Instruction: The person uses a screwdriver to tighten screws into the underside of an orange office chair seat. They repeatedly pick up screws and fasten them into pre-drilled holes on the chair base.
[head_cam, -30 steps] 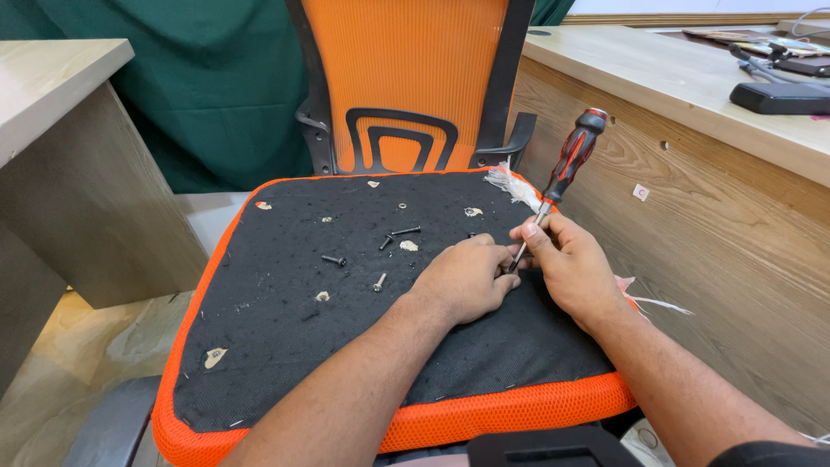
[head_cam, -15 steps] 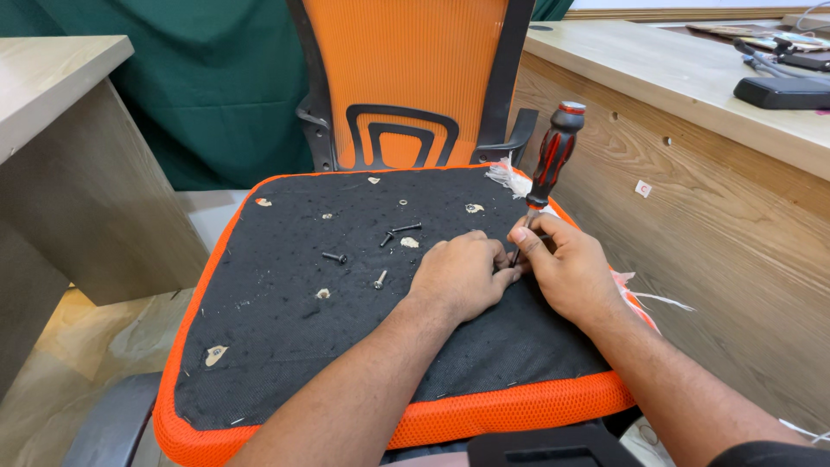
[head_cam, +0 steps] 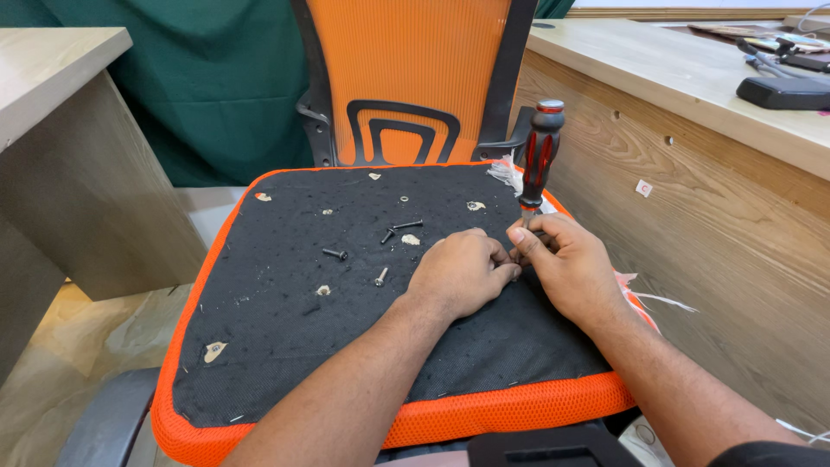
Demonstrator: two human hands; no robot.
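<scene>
- Right hand (head_cam: 571, 264) sits on the black seat bottom (head_cam: 285, 346), R side. Its fingers are pinched shut round the low end of the screwdriver (head_cam: 538, 164).
- Screwdriver stands almost straight up, red & black handle on top. Tip is hidden by the fingers, so can't tell if it sits in a screw.
- Left hand (head_cam: 462, 270) is curled nearly shut, touching the right hand's fingers by the tool's low end. Can't tell if it holds a small part.
- Loose screws (head_cam: 335, 253) lie on the seat, left of the hands & a bit farther off, apart from each other. One more screw (head_cam: 380, 277) is just left of the left hand.
- Orange chair back (head_cam: 406, 78) is at the far end. Wood bench (head_cam: 692, 78) is on the right.
- Could go wrong, I think: no hand is on the handle, so the tool could tip over or slip off & poke a finger.
- A bump of the seat could roll the screws off the edge to the floor.
- Left wrist is near that close screw & could knock it away.
</scene>
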